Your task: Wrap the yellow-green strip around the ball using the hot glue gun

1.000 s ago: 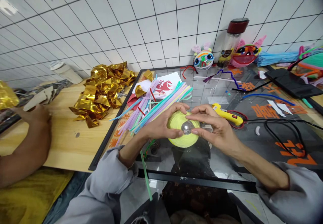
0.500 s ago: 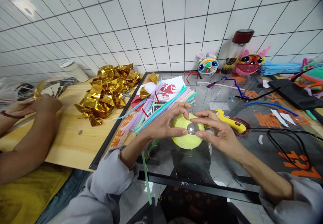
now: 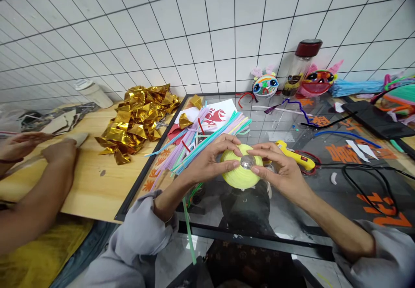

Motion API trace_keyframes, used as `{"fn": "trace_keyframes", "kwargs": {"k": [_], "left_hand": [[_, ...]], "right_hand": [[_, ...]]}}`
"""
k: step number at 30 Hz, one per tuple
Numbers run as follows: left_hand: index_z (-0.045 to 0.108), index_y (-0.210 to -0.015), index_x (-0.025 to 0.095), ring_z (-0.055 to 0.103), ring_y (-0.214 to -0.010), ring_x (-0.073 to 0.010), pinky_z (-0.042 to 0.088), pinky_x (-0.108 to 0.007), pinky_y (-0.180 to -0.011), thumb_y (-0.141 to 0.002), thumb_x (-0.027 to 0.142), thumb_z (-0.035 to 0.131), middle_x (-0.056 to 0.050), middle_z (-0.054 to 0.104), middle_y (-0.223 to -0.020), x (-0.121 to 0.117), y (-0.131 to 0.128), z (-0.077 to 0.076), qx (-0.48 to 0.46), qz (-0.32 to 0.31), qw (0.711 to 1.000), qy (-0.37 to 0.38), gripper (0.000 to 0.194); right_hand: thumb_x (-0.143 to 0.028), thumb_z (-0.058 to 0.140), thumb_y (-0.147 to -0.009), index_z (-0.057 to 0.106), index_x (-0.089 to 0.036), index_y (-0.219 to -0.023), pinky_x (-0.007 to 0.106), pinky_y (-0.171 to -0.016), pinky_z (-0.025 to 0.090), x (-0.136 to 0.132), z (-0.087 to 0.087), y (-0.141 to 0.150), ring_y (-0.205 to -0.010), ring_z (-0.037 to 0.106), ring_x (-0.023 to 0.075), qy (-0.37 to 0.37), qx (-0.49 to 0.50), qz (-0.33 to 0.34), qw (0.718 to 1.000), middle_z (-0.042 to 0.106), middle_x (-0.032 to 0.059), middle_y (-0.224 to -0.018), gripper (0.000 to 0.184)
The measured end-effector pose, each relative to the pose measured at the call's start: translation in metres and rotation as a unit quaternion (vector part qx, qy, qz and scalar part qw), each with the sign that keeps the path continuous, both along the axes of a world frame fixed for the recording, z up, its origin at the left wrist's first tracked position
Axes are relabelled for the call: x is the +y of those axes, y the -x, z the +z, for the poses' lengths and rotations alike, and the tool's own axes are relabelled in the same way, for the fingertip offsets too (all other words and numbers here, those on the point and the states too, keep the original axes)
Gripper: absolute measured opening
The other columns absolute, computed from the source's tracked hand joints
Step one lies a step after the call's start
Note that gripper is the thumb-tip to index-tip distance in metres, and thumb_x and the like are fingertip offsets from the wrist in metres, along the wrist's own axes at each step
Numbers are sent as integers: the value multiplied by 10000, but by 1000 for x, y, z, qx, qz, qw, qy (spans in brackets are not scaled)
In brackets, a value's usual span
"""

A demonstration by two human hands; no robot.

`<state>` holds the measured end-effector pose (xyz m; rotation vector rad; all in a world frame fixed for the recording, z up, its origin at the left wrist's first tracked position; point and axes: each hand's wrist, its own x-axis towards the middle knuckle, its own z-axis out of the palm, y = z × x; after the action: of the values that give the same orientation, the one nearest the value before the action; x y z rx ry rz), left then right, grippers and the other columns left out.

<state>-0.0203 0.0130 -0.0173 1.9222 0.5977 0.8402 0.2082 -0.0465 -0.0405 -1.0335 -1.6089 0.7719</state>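
Note:
A round ball wound with yellow pipe cleaner (image 3: 241,180) is held between my two hands above the dark glass tabletop. A clear, shiny uncovered patch (image 3: 247,161) shows on its upper side. My left hand (image 3: 220,156) grips the ball from the left, thumb at the edge of the patch. From the right, my right hand (image 3: 275,162) holds it with thumb and fingers around the same patch. A yellow glue gun (image 3: 296,156) lies just beyond my right hand. Beside my left hand lies a bundle of pastel pipe cleaners (image 3: 207,139).
A pile of folded gold foil (image 3: 136,119) lies to the left, near a co-worker's hands (image 3: 58,152). Decorated animal-face balls (image 3: 265,85) and a bottle (image 3: 298,67) stand by the tiled wall. A phone (image 3: 379,119) and black cable (image 3: 366,188) are at right.
The yellow ball has tilted slightly in my fingers, its clear patch a little higher in view. The co-worker's hands have lowered, and the gold foil piece no longer shows in them.

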Motion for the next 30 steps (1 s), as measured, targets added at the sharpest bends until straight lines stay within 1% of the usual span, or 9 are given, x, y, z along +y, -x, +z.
{"fn": "trace_keyframes", "kwargs": {"k": [5,9,11,14,15,18,21,25,30], "left_hand": [[706,-1010,220,585,-1250,-237,457,-425,-1100,-938,400,662,-96,608,-1284,0,2,6,19,0,999,-47,198],[680,-1037,223,589,-1242,-249,449,-457,-1104,-973,464,583,-101,626,-1276,-6,0,11,38,20,996,-78,267],[644,-1041,221,585,-1248,-271,452,-475,-1100,-910,515,660,-109,619,-1283,-11,-4,8,36,38,994,-99,322],[569,-1052,226,587,-1231,-307,474,-495,-1061,-711,535,855,-126,605,-1266,-17,-13,-2,31,70,984,-158,542],[542,-1064,230,587,-1232,-310,480,-496,-1051,-683,521,880,-133,595,-1280,-19,-16,-7,27,81,981,-172,586],[496,-1079,239,584,-1250,-311,487,-501,-1041,-670,520,890,-136,579,-1288,-22,-23,-19,14,116,972,-203,634],[467,-1088,245,609,-1223,-293,507,-487,-1016,-693,473,884,-126,573,-1283,-23,-26,-24,0,136,967,-215,617],[453,-1088,243,608,-1251,-289,509,-490,-1030,-758,370,830,-130,577,-1285,-25,-26,-22,5,143,966,-213,517],[450,-1067,236,613,-1248,-289,514,-485,-1025,-753,361,826,-143,570,-1282,-24,-27,-20,-4,139,969,-206,506]], "right_hand": [[-419,808,-830,797,-319,-1109,408,-991,534,0,1,2,-1067,649,211,2,1,-8,1000,685,61,-1117,297],[-420,802,-836,795,-317,-1105,412,-978,537,-1,2,4,-1074,645,217,-1,5,-20,1000,685,60,-1107,288],[-414,796,-839,793,-318,-1103,419,-970,539,-1,1,6,-1063,642,218,-3,8,-26,1000,682,58,-1099,280],[-373,787,-844,791,-314,-1096,415,-955,538,-2,0,9,-1044,635,210,-5,13,-36,999,672,52,-1085,259],[-358,785,-844,790,-310,-1092,412,-950,537,-2,0,10,-1043,632,210,-5,15,-41,999,668,50,-1079,253],[-330,782,-838,790,-299,-1078,401,-930,537,-4,0,12,-1035,624,210,-3,17,-52,998,654,47,-1059,242],[-322,785,-831,790,-302,-1073,388,-925,528,-6,1,14,-1021,616,206,6,20,-58,998,646,43,-1048,243],[-349,799,-824,794,-325,-1069,361,-912,503,-7,3,12,-1047,602,204,30,38,-44,998,639,37,-1073,246],[-416,809,-824,792,-361,-1077,320,-833,482,-7,3,10,-1048,596,197,47,48,-26,997,639,26,-1098,260]]}}
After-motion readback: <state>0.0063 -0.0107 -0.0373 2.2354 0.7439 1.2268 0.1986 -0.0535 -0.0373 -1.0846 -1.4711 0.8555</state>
